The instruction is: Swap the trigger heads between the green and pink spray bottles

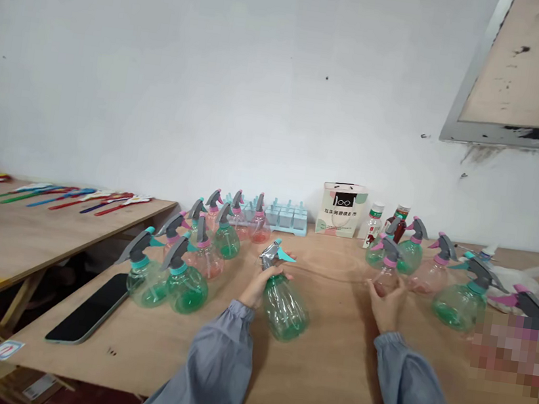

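Observation:
My left hand (262, 285) is closed round the neck of a green spray bottle (284, 303) with a teal and grey trigger head, tilted toward me on the wooden table (327, 368). My right hand (386, 303) wraps its fingers round the base of a clear pink spray bottle (386, 274) with a pink collar and grey trigger. That bottle stands upright at the front of a group on the right. Both forearms wear grey sleeves.
Several green and pink spray bottles (181, 270) cluster at the left, more at the right (465, 297). A black phone (89, 309) lies near the left edge. A light blue mould tray (284, 217), a box (342, 209) and small bottles (374, 224) stand by the wall. Coloured sticks (62, 196) lie on a side table.

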### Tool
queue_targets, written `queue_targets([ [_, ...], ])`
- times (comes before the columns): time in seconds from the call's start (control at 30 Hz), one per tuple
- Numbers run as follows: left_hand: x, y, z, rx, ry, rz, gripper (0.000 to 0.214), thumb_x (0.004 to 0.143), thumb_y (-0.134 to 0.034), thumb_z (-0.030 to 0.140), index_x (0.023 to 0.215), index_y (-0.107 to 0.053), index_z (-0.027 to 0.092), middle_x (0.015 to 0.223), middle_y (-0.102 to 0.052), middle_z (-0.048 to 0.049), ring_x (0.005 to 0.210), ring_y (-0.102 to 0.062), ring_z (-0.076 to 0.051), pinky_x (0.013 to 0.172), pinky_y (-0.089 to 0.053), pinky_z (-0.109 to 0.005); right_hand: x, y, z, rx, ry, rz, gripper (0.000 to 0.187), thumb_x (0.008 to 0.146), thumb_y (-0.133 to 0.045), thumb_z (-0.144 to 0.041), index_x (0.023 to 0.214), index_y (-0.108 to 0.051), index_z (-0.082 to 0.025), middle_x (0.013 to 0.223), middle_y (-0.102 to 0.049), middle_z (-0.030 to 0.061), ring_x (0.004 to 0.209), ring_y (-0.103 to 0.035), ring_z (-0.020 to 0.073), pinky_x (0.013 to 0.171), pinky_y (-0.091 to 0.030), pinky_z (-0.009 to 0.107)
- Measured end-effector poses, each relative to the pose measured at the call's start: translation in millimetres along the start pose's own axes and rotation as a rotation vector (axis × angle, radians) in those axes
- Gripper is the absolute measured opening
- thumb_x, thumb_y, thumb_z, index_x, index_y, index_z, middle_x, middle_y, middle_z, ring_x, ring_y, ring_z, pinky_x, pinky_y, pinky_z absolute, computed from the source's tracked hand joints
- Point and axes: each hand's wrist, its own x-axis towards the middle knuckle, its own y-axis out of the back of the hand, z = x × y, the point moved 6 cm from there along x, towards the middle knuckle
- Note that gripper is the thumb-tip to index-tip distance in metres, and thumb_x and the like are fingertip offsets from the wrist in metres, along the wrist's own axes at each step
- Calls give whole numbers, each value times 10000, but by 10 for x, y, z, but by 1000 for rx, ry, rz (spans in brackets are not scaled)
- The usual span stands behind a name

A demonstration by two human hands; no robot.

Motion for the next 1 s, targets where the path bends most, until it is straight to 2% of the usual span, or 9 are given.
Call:
queue_targets([
  [0.17,-5,-33,-51,-75,49,-42,469,569,-720,272,1023,-667,167,1156,-725,-100,648,-674,-135,541,-481,-235,-516,-79,-314,210,2,-174,946,669,-698,-711,1352,-418,-120,1261,-515,190,1167,-511,334,1032,-406,512],
  [0.33,-23,-30,-42,-57,-9,65,319,534,-699,269,819,-610,158,912,-752,-82,745,-714,-208,670,-536,-298,-815,-150,-526,284,20,-280,868,705,-721,-643,1354,-416,-155,1296,-507,178,1209,-503,323,1045,-408,510],
  [0.4,-27,-43,-50,-43,-10,69,327,540,-711,270,831,-608,161,898,-750,-74,753,-717,-212,705,-541,-316,-847,-162,-571,290,35,-304,852,710,-723,-637,1349,-422,-159,1297,-511,178,1204,-509,321,1037,-418,512],
  [0.57,-2,-82,-122,-44,10,-15,479,561,-743,253,1023,-645,173,1001,-752,-69,654,-683,-150,707,-530,-296,-839,-159,-605,293,37,-321,853,707,-720,-643,1341,-428,-151,1291,-520,187,1200,-519,326,1025,-429,518],
  [0.7,3,-24,-169,-43,18,45,341,554,-739,276,862,-643,164,829,-741,-36,590,-649,-128,627,-503,-258,-835,-138,-628,294,27,-316,850,704,-724,-635,1337,-431,-149,1282,-525,186,1207,-516,330,1027,-427,519],
  [0.77,-17,-32,-158,-6,26,38,315,546,-742,292,812,-636,164,765,-722,-22,572,-639,-126,600,-493,-252,-837,-134,-642,301,28,-322,839,710,-727,-623,1337,-428,-152,1281,-525,183,1208,-517,326,1027,-429,513],
  [0.83,-42,-80,-133,32,37,-20,338,552,-753,300,842,-649,161,805,-730,-33,573,-638,-127,601,-498,-262,-835,-132,-649,309,29,-323,840,707,-726,-625,1330,-430,-147,1272,-527,184,1195,-524,326,1023,-432,513],
  [0.93,-60,-139,-89,45,18,-94,447,586,-769,298,999,-657,168,962,-745,-65,592,-645,-123,640,-509,-280,-832,-134,-645,304,26,-315,850,692,-727,-641,1317,-440,-141,1253,-534,184,1178,-531,332,1018,-434,520],
  [1.0,-43,-124,-87,35,10,-85,484,587,-774,299,1037,-650,172,985,-745,-71,596,-648,-125,650,-508,-282,-834,-137,-639,301,24,-308,845,693,-722,-647,1315,-442,-149,1257,-533,180,1181,-528,331,1023,-429,521],
])
